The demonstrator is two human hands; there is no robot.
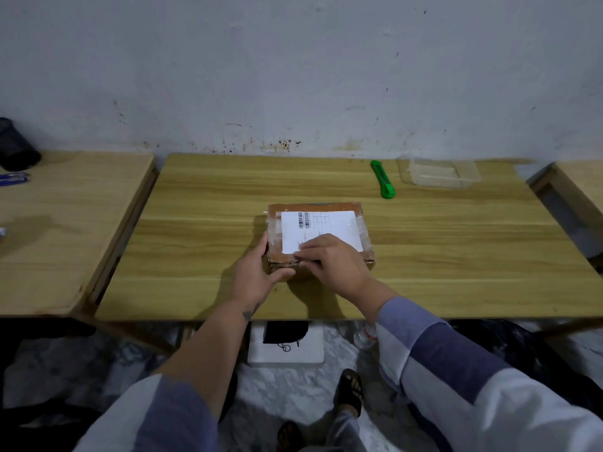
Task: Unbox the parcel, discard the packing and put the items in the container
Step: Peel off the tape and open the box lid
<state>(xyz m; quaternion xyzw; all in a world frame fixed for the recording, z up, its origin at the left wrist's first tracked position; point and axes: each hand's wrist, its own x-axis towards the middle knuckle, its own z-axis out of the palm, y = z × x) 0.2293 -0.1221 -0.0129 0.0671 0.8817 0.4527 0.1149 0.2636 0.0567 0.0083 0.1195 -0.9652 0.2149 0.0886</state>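
Note:
A flat brown cardboard parcel (326,212) with a white shipping label and clear tape lies in the middle of the wooden table (202,249). My left hand (257,272) grips its near left corner, thumb along the front edge. My right hand (332,259) rests on the near edge, fingertips pinching at the tape by the label's lower left corner. A green utility knife (382,179) lies farther back on the right. Beside it stands a clear plastic container (440,173) near the wall.
A second wooden table (65,223) stands to the left with a black mesh cup (16,146) and blue pens (13,178). Another table edge (580,184) shows at the right. Below the table are a white box (287,347), a plastic bottle and my sandalled feet.

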